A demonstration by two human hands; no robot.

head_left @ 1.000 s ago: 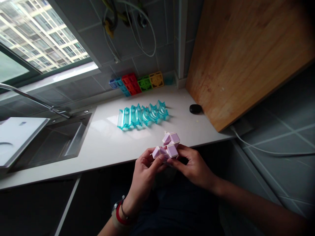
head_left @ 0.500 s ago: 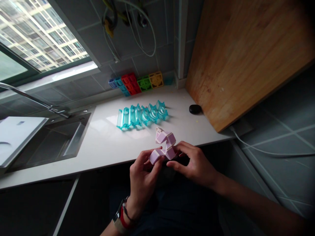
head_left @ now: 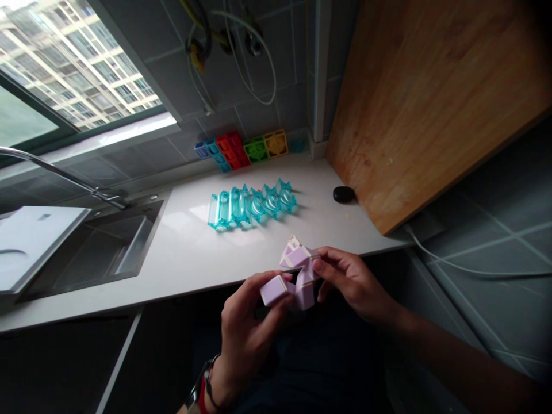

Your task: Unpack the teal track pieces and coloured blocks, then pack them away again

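A lilac and white segmented twisting toy (head_left: 305, 292) is bent into an angular loop just off the counter's front edge. My left hand (head_left: 251, 320) pinches its lower left block between thumb and fingers. On the right side, my right hand (head_left: 350, 280) has thumb and fingers closed on the toy's upper right blocks. Beyond the hands, clear teal wavy plastic pieces (head_left: 251, 204) lie in a row on the white counter (head_left: 185, 253).
Blue, red, green and yellow plastic blocks (head_left: 233, 150) stand along the tiled wall. A black oval object (head_left: 344, 194) lies near the large wooden board (head_left: 422, 109). At left are the sink (head_left: 129, 253), a faucet (head_left: 56, 171) and a white panel (head_left: 38, 244).
The toy has turned and sits slightly lower, its loop changed in shape. My right thumb and fingers have closed on its right side. My left hand still grips the left block.
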